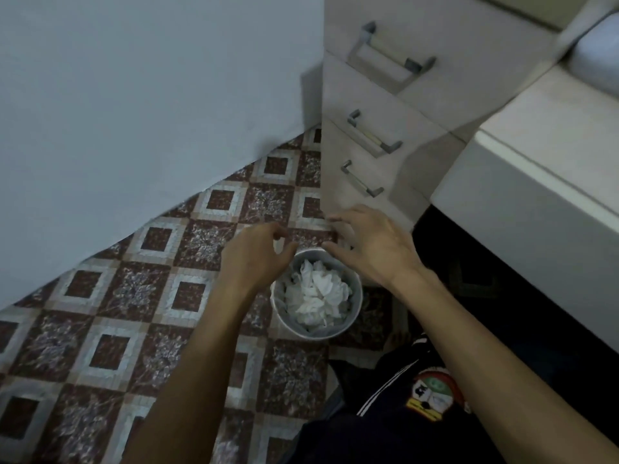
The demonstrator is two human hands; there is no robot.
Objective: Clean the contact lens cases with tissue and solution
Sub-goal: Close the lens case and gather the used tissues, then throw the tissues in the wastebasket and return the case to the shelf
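Observation:
A small round grey waste bin (pixel 355 316) stands on the patterned floor, filled with several crumpled white tissues (pixel 318 296). Both my hands hover just above its far rim. My left hand (pixel 258 256) is on the left, its fingers loosely curled and holding nothing. To the right, my right hand (pixel 371 246) has its fingers spread and relaxed, also holding nothing. No contact lens case and no solution bottle is in view.
A beige drawer unit (pixel 375 135) with three metal handles stands behind the bin. A white desk edge (pixel 522 182) juts out at the right, dark space beneath it. A pale wall (pixel 134 112) fills the left. Brown and white tiles (pixel 110 296) cover the floor.

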